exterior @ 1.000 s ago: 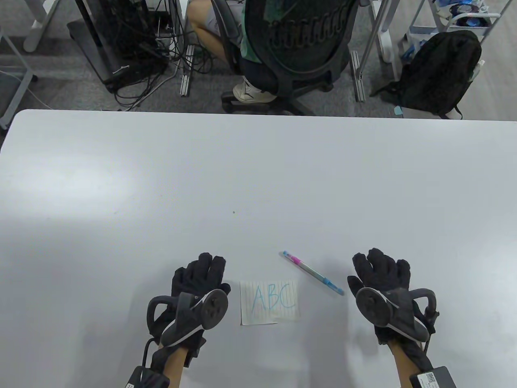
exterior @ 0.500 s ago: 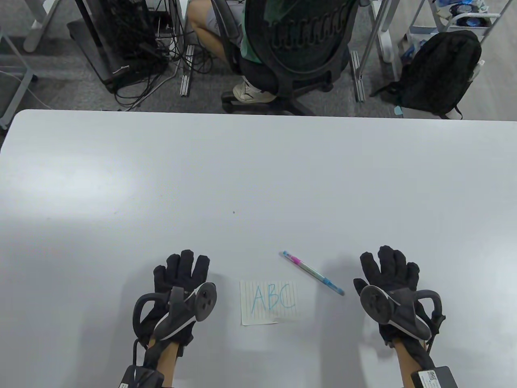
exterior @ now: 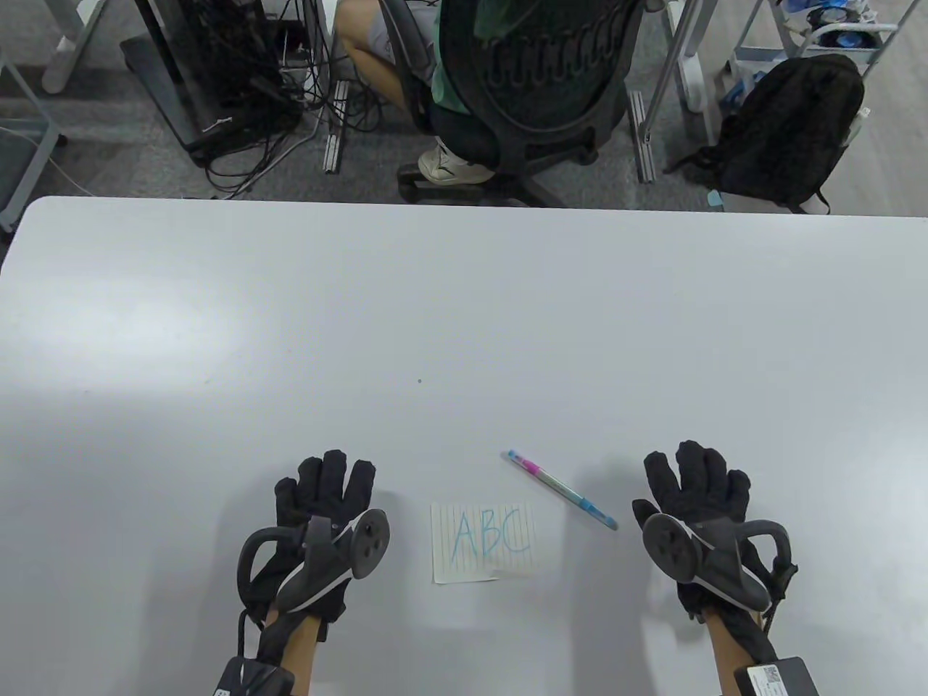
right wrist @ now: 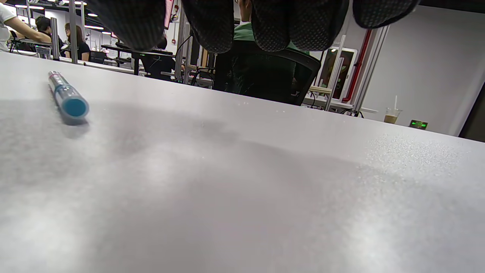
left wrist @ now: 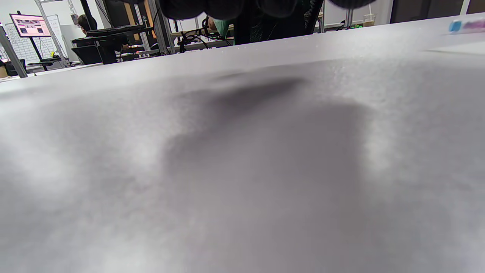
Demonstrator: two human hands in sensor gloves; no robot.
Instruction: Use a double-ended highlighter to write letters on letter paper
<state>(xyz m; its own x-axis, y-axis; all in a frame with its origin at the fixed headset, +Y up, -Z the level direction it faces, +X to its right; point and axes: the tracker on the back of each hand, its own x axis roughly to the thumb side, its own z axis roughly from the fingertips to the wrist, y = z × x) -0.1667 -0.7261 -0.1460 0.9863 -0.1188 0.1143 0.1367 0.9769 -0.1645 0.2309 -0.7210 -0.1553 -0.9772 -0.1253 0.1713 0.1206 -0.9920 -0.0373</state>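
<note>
A small lined letter paper (exterior: pixel 486 542) lies near the table's front edge with "ABC" written on it in blue. The double-ended highlighter (exterior: pixel 562 489), pink and blue with both caps on, lies diagonally just above and right of the paper; its blue end (right wrist: pixel 72 105) shows in the right wrist view, and its far tip (left wrist: pixel 466 25) in the left wrist view. My left hand (exterior: pixel 326 486) rests flat left of the paper, fingers straight, holding nothing. My right hand (exterior: pixel 692 475) lies flat right of the highlighter, also holding nothing.
The white table (exterior: pixel 464 326) stretches wide beyond the paper. Past its far edge stand an office chair (exterior: pixel 536 72) with a seated person, tangled cables (exterior: pixel 246 87) and a black backpack (exterior: pixel 790 130) on the floor.
My left hand slid left and slightly toward me, away from the paper's edge. My right hand shifted a little to the right. Paper and highlighter have not moved.
</note>
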